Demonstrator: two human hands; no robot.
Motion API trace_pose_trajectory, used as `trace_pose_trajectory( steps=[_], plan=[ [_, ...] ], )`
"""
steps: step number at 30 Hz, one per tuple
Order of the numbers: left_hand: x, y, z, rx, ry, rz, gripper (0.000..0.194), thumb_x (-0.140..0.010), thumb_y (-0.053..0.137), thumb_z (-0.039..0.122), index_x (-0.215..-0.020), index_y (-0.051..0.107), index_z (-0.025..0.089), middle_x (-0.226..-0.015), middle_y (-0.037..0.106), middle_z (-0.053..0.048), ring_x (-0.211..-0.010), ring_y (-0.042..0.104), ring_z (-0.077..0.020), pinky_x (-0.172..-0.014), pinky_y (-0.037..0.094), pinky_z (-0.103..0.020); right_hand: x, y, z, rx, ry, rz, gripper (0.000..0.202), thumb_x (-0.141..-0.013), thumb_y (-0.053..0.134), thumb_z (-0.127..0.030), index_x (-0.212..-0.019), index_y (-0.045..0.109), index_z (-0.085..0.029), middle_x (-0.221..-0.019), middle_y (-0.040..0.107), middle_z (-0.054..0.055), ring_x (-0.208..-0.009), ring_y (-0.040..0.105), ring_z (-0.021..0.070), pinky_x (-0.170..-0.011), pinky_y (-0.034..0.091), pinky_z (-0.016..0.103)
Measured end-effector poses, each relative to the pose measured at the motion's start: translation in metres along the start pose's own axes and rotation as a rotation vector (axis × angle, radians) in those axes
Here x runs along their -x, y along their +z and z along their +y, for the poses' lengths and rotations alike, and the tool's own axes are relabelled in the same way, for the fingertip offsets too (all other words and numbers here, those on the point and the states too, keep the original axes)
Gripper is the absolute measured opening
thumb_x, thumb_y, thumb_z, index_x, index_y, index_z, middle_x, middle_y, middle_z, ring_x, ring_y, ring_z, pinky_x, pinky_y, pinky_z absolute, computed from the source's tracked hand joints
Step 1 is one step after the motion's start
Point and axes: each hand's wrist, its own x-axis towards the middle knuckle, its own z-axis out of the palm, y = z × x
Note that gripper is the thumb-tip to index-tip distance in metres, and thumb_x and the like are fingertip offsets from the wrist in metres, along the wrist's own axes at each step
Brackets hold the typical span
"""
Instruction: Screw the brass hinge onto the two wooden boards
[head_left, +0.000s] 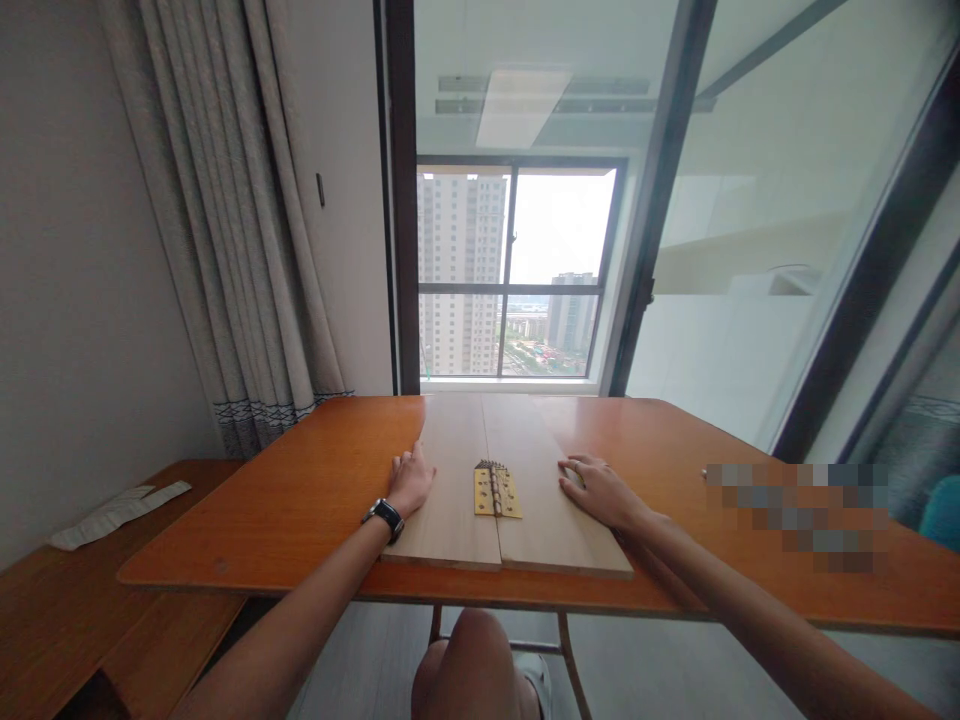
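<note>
Two pale wooden boards, the left one [450, 520] and the right one [551, 535], lie side by side with a thin seam between them. Across the seam sits a brass-coloured hinge [497, 490], spread flat, with small dark screws along its far edge and in its leaves. My left hand [411, 478], a watch [386, 515] on its wrist, is closed on the outer edge of the left board, thumb on top. At the right board's outer edge, my right hand [596, 488] holds the side, its fingertips over the top face. Neither hand touches the hinge.
The boards rest on an orange-brown table [300, 500] with rounded corners. A pixelated patch [810, 510] hides something at its right. Paper strips [120, 515] lie on a lower wooden surface at left. A curtain [225, 220] and glass doors stand beyond.
</note>
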Motion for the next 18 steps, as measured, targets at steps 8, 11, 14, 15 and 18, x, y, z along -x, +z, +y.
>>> trace_pose_trajectory(
  steps=[8, 11, 14, 15, 18],
  plan=[
    [0.011, 0.001, 0.025, 0.018, -0.023, -0.027, 0.054, -0.093, 0.049, 0.029, -0.143, 0.04, 0.013, -0.131, 0.057, -0.021, -0.127, 0.049, -0.034, -0.102, 0.034, -0.04, 0.018, -0.008, 0.012, 0.036, 0.025, 0.014, 0.052, -0.091, 0.043, -0.036, -0.127, 0.064, -0.004, -0.134, 0.058, 0.022, -0.125, 0.055, 0.033, -0.109, 0.038, 0.042],
    [0.017, 0.001, 0.029, 0.034, -0.024, -0.032, 0.054, -0.092, 0.05, 0.029, -0.143, 0.04, 0.015, -0.131, 0.057, -0.02, -0.127, 0.048, -0.034, -0.102, 0.034, -0.04, 0.02, -0.01, 0.015, 0.039, 0.027, 0.018, 0.051, -0.091, 0.043, -0.035, -0.126, 0.064, -0.005, -0.134, 0.059, 0.021, -0.124, 0.056, 0.0332, -0.108, 0.039, 0.043],
    [0.018, 0.001, 0.029, 0.051, -0.026, -0.034, 0.057, -0.09, 0.052, 0.029, -0.145, 0.038, 0.018, -0.132, 0.057, -0.019, -0.127, 0.048, -0.0337, -0.103, 0.034, -0.039, 0.02, -0.01, 0.016, 0.038, 0.025, 0.02, 0.051, -0.091, 0.043, -0.035, -0.126, 0.064, -0.005, -0.134, 0.059, 0.021, -0.123, 0.056, 0.0333, -0.108, 0.039, 0.043],
    [0.019, 0.001, 0.029, 0.056, -0.029, -0.034, 0.058, -0.09, 0.052, 0.03, -0.145, 0.037, 0.019, -0.132, 0.057, -0.018, -0.127, 0.048, -0.0338, -0.102, 0.035, -0.039, 0.02, -0.009, 0.017, 0.038, 0.023, 0.021, 0.051, -0.091, 0.043, -0.034, -0.126, 0.064, -0.005, -0.134, 0.059, 0.021, -0.123, 0.056, 0.0333, -0.108, 0.04, 0.044],
    [0.02, -0.001, 0.029, 0.066, -0.036, -0.034, 0.059, -0.089, 0.053, 0.03, -0.145, 0.037, 0.019, -0.132, 0.056, -0.018, -0.128, 0.047, -0.0339, -0.102, 0.035, -0.039, 0.019, -0.008, 0.018, 0.035, 0.021, 0.027, 0.05, -0.09, 0.044, -0.034, -0.126, 0.064, -0.005, -0.133, 0.059, 0.021, -0.123, 0.057, 0.0333, -0.108, 0.04, 0.044]
  ],
)
